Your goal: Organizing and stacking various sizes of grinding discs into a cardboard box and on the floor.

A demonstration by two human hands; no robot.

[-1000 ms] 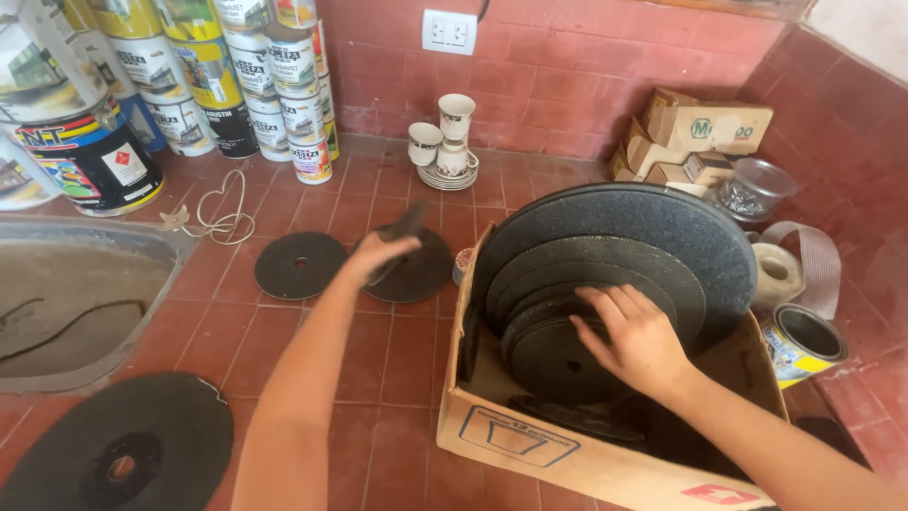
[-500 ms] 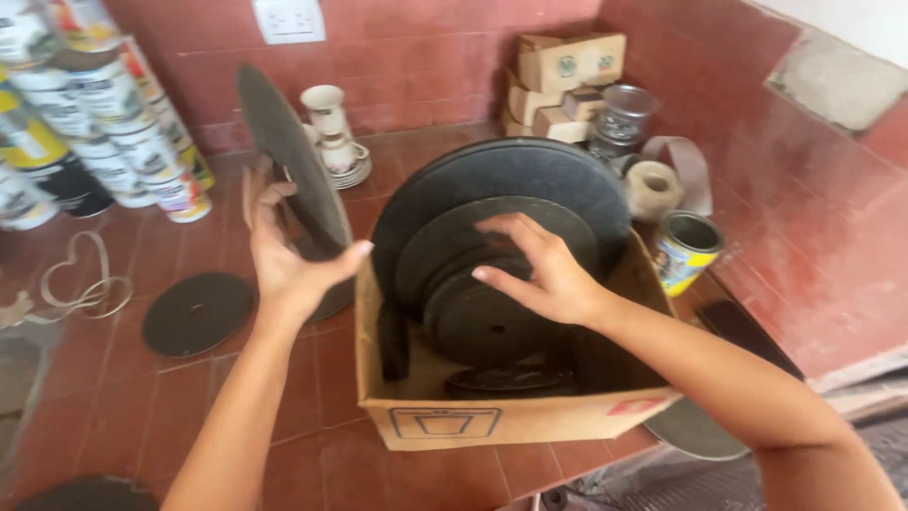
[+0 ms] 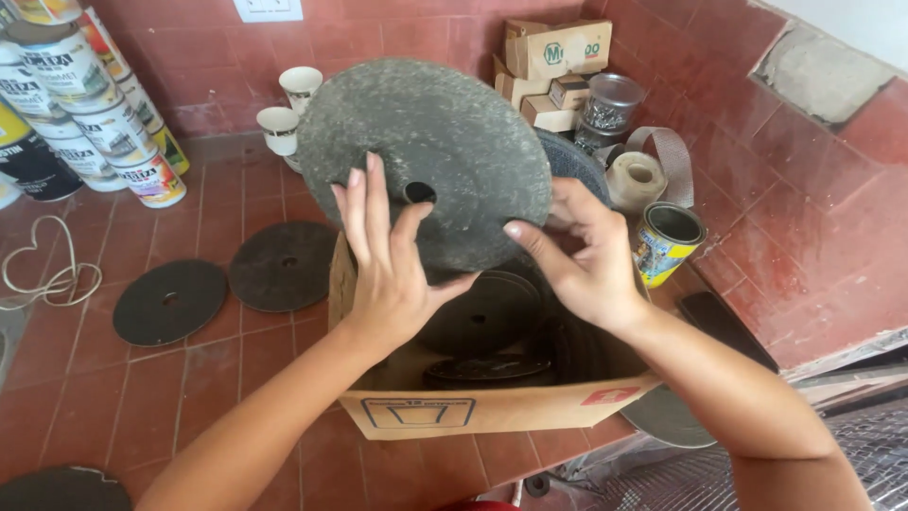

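Both of my hands hold up a large dark grey abrasive disc [image 3: 426, 142] with a centre hole, facing me above an open cardboard box [image 3: 492, 412]. My left hand [image 3: 388, 270] presses its lower left face with flat fingers. My right hand [image 3: 582, 255] pinches its lower right edge. Inside the box stand and lie several more dark discs [image 3: 478, 317]. Behind the raised disc, another big disc [image 3: 572, 161] leans at the box's far side.
Two loose discs [image 3: 170, 301] [image 3: 284, 265] lie on the red tiled counter to the left. Stacked paint cans [image 3: 90, 114] stand at back left beside white cups [image 3: 282, 128]. Small cartons [image 3: 558, 57], a jar, a tape roll [image 3: 636, 178] and an open tin [image 3: 667, 241] crowd the back right.
My left hand has brought the disc from the left over the box and turned it face-on. My right hand left the discs in the box and took the raised disc's edge.
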